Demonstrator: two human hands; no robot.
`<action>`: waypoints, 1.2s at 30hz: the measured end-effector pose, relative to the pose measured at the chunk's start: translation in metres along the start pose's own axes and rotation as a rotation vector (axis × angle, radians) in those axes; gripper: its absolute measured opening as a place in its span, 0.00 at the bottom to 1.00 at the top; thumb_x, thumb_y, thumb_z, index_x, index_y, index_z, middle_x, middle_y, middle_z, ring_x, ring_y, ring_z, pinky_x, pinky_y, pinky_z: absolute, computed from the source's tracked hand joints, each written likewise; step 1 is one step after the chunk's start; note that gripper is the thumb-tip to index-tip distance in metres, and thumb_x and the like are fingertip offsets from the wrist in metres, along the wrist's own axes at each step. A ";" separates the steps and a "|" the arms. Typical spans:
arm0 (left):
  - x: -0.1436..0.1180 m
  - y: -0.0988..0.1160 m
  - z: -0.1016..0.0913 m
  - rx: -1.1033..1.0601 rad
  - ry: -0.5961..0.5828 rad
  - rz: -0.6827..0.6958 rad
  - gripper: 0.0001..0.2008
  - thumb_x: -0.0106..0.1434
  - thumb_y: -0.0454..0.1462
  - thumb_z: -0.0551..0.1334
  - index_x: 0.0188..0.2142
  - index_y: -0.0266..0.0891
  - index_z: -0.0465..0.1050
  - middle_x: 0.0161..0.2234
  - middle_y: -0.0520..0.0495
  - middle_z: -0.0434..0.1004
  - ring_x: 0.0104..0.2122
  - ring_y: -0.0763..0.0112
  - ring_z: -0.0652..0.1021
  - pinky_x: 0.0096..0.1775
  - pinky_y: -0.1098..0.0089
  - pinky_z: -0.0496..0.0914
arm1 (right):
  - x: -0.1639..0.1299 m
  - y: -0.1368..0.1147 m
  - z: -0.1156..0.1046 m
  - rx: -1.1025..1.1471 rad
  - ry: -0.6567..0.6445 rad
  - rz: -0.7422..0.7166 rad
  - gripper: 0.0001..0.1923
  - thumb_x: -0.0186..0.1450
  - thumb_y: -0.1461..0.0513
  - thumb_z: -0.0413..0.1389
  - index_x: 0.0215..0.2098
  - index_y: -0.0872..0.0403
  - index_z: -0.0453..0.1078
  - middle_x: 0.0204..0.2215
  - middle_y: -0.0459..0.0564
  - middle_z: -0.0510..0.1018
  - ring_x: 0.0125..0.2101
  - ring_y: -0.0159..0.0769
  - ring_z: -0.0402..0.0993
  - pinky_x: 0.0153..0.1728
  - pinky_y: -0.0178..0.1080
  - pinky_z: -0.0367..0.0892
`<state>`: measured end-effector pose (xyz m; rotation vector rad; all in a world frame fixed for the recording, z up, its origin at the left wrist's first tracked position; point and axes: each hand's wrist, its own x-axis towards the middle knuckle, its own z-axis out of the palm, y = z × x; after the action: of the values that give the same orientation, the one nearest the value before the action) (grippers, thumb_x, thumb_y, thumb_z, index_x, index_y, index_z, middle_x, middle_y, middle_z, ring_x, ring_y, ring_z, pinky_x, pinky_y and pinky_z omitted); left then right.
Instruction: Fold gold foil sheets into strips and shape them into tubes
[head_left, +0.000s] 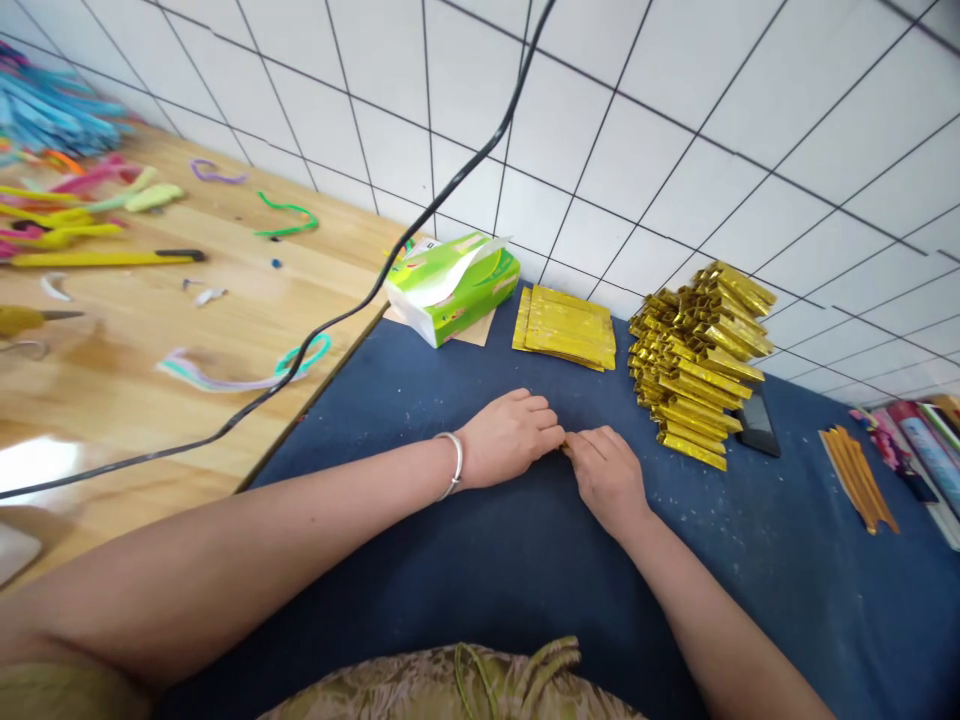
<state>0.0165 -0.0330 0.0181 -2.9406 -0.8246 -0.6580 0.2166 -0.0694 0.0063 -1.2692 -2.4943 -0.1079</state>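
Note:
My left hand, with a silver bangle at the wrist, is closed with its fingertips pinched together over the dark blue cloth. Right beside it, my right hand is closed too, its fingertips almost meeting the left ones. Between them only a sliver of gold-brown paper shows; the fingers hide the rest. Beyond the hands lies a flat stack of gold foil paper sheets. A heap of folded gold paper strips is piled to the right of that stack.
A green tissue box stands near the tiled wall. A black phone lies partly behind the heap, with brown-orange strips farther right. On the left, a wooden table holds pipe cleaners. A black cable crosses the view.

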 end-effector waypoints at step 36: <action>-0.001 -0.007 0.009 -0.143 0.003 -0.092 0.09 0.66 0.36 0.52 0.38 0.40 0.71 0.33 0.49 0.73 0.35 0.70 0.72 0.39 0.68 0.62 | -0.020 0.017 -0.008 -0.078 0.015 0.004 0.09 0.67 0.63 0.48 0.39 0.55 0.70 0.26 0.49 0.74 0.29 0.33 0.66 0.35 0.36 0.59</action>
<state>0.0154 -0.0260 0.0084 -3.0418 -0.9564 -0.7571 0.2430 -0.0761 0.0062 -1.2989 -2.4966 -0.2157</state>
